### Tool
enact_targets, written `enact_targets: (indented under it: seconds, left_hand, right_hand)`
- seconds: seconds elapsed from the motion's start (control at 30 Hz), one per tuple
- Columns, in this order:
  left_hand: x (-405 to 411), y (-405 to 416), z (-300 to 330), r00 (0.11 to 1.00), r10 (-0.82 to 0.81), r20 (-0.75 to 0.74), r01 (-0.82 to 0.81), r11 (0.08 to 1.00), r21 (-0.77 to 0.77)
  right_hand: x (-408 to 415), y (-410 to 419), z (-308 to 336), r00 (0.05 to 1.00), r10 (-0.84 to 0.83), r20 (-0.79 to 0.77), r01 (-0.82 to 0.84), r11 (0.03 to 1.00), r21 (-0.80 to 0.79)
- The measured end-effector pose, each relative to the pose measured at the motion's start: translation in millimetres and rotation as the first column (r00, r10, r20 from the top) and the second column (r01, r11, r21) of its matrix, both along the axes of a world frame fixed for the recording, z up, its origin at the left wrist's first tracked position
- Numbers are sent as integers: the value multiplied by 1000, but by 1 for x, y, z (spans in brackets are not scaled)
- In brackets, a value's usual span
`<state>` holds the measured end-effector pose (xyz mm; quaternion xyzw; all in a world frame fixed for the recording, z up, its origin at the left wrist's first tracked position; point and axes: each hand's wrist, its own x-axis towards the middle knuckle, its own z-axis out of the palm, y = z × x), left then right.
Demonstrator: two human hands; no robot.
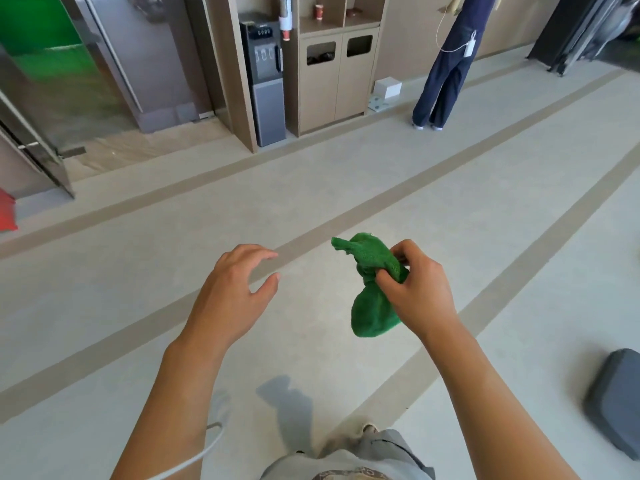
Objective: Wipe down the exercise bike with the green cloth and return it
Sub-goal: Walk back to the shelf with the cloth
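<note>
- I see a pale floor (311, 188) with brown stripes.
- My right hand (414, 289) grips the green cloth (372, 306).
- My left hand (232, 292) is loose, holding nothing.
- A water machine (265, 81) stands far off by wooden cupboards (332, 88).

A pale floor (381, 188) crossed by tan stripes (346, 216) is seen. A grey water dispenser (265, 81) stands beside a wooden cabinet (332, 95) with two cut-out openings; a red paper cup (319, 12) sits on its shelf. A bystander's navy trousers (446, 71) are visible nearby. A dark grey padded object (616, 400) lies at lower right.
</note>
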<state>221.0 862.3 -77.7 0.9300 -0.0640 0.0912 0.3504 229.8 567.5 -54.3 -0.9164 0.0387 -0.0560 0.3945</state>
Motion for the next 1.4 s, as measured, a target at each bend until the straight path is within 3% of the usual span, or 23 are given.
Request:
enact_targets:
  seconds: [0.4, 0.87, 1.4]
  left_hand:
    - [111, 14, -13, 996, 84, -26, -84, 996, 1]
    - [322, -68, 3, 986, 156, -61, -154, 987, 36]
    - [474, -91, -4, 987, 112, -116, -104, 992, 75]
  right_hand:
    - [137, 7, -18, 996, 89, 29, -89, 996, -16]
    - [374, -67, -16, 987, 157, 25, -158, 987, 40]
    - [516, -87, -42, 993, 119, -4, -117, 982, 145]
